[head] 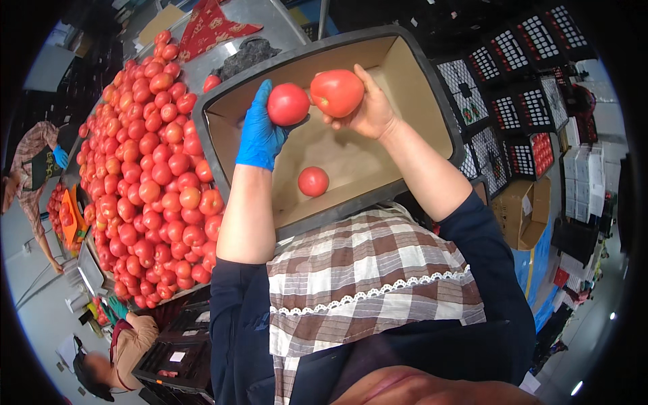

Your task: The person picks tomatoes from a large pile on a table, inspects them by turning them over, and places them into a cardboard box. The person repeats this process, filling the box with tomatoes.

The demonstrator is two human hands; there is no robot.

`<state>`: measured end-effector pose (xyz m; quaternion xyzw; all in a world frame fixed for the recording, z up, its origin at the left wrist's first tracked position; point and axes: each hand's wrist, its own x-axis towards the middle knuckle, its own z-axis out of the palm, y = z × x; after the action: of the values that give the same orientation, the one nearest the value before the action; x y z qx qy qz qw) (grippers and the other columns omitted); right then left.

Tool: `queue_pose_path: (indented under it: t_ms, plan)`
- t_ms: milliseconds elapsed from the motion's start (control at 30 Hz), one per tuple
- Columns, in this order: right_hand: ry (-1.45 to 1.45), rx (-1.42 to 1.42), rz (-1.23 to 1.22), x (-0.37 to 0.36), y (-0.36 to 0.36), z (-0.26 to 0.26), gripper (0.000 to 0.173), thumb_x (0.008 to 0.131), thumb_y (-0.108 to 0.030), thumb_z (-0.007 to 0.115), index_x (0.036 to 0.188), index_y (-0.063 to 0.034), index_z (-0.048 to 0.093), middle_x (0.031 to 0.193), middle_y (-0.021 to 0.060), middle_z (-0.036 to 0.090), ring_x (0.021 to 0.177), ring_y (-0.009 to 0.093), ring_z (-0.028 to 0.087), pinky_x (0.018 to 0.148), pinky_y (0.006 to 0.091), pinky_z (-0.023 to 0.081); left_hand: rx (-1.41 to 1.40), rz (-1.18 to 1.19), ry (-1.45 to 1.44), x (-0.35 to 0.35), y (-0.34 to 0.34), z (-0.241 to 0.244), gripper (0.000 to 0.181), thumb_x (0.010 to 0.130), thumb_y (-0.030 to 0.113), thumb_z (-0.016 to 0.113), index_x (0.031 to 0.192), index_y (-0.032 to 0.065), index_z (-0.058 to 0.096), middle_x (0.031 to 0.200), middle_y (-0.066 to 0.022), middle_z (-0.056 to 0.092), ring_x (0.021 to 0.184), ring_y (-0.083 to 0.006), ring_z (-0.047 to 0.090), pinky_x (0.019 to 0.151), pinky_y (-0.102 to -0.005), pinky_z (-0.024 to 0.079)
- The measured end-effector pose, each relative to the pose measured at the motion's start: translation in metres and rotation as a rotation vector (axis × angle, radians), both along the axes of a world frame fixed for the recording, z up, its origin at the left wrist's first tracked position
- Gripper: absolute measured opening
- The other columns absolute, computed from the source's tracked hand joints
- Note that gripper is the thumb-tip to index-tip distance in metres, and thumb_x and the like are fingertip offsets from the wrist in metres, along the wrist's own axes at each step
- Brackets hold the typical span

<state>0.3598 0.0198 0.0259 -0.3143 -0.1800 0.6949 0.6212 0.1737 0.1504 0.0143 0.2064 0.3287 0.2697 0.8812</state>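
Observation:
My left hand (260,134), in a blue glove, holds a round red tomato (288,104). Bare, my right hand (368,111) grips a larger, somewhat lopsided tomato (336,93) with its stem scar facing me. The two tomatoes are close together above a black-rimmed crate (329,44) lined with brown cardboard (405,96). On the lining, near the crate's close side, lies one more tomato (313,181). Parts of my right fingers are hidden behind the tomato they hold.
A large heap of tomatoes (152,177) covers the metal table left of the crate. Behind it lie a red patterned cloth (212,30) and a dark crumpled cloth (248,55). Stacked black crates (506,111) and an open cardboard box (521,212) stand right. Two people work at left.

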Motion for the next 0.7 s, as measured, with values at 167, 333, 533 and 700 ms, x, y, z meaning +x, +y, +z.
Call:
queue_pose_path:
  t_ms: [167,333,533,700]
  plan:
    - [-0.429,0.115,-0.187,0.000,0.004,0.004,0.061,0.096,-0.049,0.060,0.141,-0.0092,0.050,0.129,0.0105,0.059,0.106,0.023,0.064,0.082,0.0362,0.054,0.170,-0.112,0.141,0.006,-0.006,-0.001,0.034,0.098,0.031,0.064,0.120,0.0050,0.064,0.112,-0.0122,0.070,0.105,-0.0205,0.067,0.088,-0.0375,0.058]
    - [-0.710,0.243,-0.269,0.002,0.007,-0.004,0.058,0.092,-0.031,0.070,0.142,-0.0104,0.051,0.134,0.0067,0.055,0.121,0.019,0.055,0.094,0.0340,0.048,0.254,-0.245,0.142,0.009,-0.020,0.006,0.047,0.098,0.037,0.064,0.134,0.0056,0.059,0.124,-0.0094,0.065,0.106,-0.0185,0.065,0.092,-0.0345,0.055]
    - [-0.527,0.245,-0.244,0.013,0.004,-0.002,0.048,0.096,-0.026,0.063,0.139,-0.0060,0.054,0.135,0.0083,0.057,0.123,0.020,0.055,0.098,0.0366,0.047,0.201,-0.275,0.154,0.005,-0.025,0.018,0.057,0.096,0.041,0.066,0.141,0.0078,0.053,0.130,-0.0099,0.062,0.111,-0.0225,0.065,0.092,-0.0396,0.057]
    - [-0.329,0.302,-0.266,0.008,0.012,0.003,0.042,0.101,-0.029,0.055,0.134,-0.0030,0.057,0.126,0.0100,0.064,0.113,0.020,0.061,0.091,0.0372,0.051,0.099,-0.245,-0.083,-0.004,-0.019,0.007,0.060,0.096,0.045,0.065,0.141,0.0078,0.050,0.124,-0.0128,0.065,0.104,-0.0276,0.069,0.082,-0.0480,0.062]
